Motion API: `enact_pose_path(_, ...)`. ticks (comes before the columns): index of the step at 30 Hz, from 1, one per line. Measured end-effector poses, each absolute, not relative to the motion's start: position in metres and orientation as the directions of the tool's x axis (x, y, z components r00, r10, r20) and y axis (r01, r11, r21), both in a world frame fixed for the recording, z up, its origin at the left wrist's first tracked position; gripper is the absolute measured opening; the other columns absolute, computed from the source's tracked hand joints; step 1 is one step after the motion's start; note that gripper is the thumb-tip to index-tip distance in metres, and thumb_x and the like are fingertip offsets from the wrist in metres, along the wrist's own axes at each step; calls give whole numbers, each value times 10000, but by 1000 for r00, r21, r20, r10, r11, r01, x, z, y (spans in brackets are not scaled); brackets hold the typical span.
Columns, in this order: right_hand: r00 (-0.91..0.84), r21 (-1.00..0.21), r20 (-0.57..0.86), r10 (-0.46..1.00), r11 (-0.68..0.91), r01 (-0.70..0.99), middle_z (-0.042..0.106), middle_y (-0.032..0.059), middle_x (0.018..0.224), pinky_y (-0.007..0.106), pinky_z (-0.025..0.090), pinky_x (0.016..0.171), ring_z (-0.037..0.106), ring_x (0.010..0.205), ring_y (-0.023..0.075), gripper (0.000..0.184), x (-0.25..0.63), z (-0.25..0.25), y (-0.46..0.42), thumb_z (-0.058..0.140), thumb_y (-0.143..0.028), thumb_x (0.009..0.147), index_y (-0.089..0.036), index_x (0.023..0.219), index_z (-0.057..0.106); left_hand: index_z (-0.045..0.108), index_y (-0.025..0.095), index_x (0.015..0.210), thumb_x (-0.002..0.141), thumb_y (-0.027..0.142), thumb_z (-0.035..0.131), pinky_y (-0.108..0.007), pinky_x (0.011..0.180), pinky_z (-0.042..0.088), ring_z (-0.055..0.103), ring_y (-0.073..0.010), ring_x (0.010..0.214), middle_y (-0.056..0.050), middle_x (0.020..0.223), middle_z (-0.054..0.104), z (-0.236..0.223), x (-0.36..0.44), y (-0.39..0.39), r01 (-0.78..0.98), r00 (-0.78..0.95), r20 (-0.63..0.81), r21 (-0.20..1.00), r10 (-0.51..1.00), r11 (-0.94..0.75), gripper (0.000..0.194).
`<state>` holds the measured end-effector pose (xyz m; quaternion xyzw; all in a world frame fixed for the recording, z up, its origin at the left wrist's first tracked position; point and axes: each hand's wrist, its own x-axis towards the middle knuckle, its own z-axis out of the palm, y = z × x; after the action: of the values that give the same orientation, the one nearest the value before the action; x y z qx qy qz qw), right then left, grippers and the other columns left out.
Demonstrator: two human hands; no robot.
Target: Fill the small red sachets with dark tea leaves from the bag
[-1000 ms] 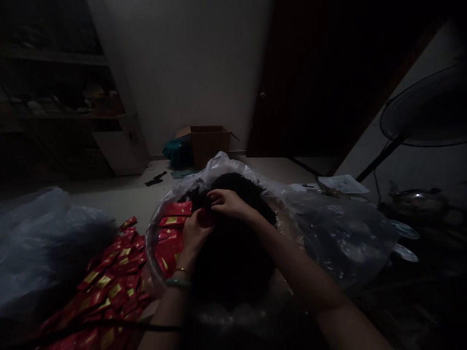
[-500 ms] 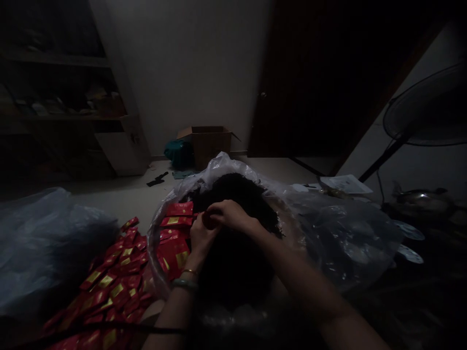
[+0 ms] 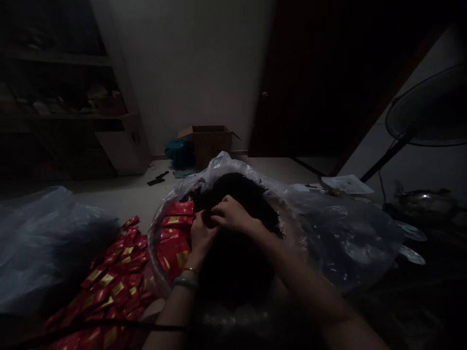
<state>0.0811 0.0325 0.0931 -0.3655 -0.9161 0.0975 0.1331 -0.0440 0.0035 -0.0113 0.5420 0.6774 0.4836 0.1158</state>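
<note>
In the head view my left hand (image 3: 201,233) is closed round a small red packet (image 3: 207,218), held upright with its mouth upward. My right hand (image 3: 233,214) comes in from the right, its bent fingers and thumb on the packet's rim; its fingertips are partly hidden. Both hands are above a heap of dark, loose, leaf-like material (image 3: 241,189), which fills a wide round container lined with clear plastic (image 3: 221,163). Flat red packets with gold labels (image 3: 178,250) lie inside the container's left side, just beside my left hand.
Many more red packets (image 3: 118,289) are piled left of the container. A large clear plastic bag (image 3: 47,233) stands farther left, another plastic sheet (image 3: 346,238) spreads at the right. Behind are an open cardboard box (image 3: 211,148), a teal bag (image 3: 180,153) and a standing fan (image 3: 430,107).
My right hand's fingers have shifted slightly right on the packet's rim, and more of its mouth shows. My left hand stays in nearly the same place.
</note>
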Motion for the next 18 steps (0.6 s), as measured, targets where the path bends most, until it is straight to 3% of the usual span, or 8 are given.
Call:
enact_pose_path(3, -757, -124, 14, 653, 752, 647, 698, 123, 959, 339, 419, 767, 540, 942, 260, 223, 76, 88, 28, 597, -333, 830, -157, 875, 727, 517, 158, 1157, 660, 224, 663, -358, 783, 474, 621, -263, 930, -125, 1036, 657, -13, -44, 4, 637, -344, 368, 767, 864, -73, 523)
enact_pose_path(5, -747, -142, -34, 664, 737, 661, 695, 119, 987, 309, 415, 765, 573, 912, 232, 217, 76, 83, 31, 547, -284, 863, -158, 893, 721, 533, 159, 1151, 632, 220, 690, -385, 837, 462, 606, -275, 975, -128, 1067, 650, -13, -45, 6, 627, -315, 365, 773, 876, -97, 546)
enact_pose_path(9, -711, -421, 13, 703, 649, 634, 710, 68, 999, 240, 422, 735, 628, 862, 174, 236, 90, 76, 47, 499, -209, 879, -195, 991, 706, 591, 177, 1054, 565, 281, 763, -354, 847, 472, 620, -235, 947, -71, 1000, 676, -4, -52, 7, 365, -188, 227, 920, 956, -146, 529)
enact_pose_path(13, -717, -719, 105, 689, 551, 424, 714, 37, 950, 232, 439, 706, 626, 828, 166, 254, 109, 79, 56, 516, -242, 854, -167, 1020, 693, 626, 154, 1010, 653, 376, 717, -288, 744, 497, 643, -199, 863, -67, 968, 692, 11, -57, -1, -13, 64, 31, 999, 997, -30, 430)
enact_pose_path(16, -726, -814, 57, 685, 453, 364, 678, 2, 760, 213, 409, 570, 570, 652, 132, 274, 115, 80, 56, 537, -327, 836, -131, 942, 698, 645, 147, 1007, 689, 444, 685, -251, 625, 486, 642, -172, 731, -64, 903, 700, 19, -55, -7, -157, 97, -50, 985, 994, 65, 437)
enact_pose_path(18, -723, -834, 37, 690, 420, 358, 627, -20, 668, 203, 374, 519, 517, 581, 110, 278, 116, 77, 56, 559, -354, 818, -120, 879, 695, 671, 150, 948, 688, 474, 677, -238, 581, 473, 625, -157, 675, -53, 848, 701, 21, -52, -9, -162, 65, -76, 983, 995, 86, 415)
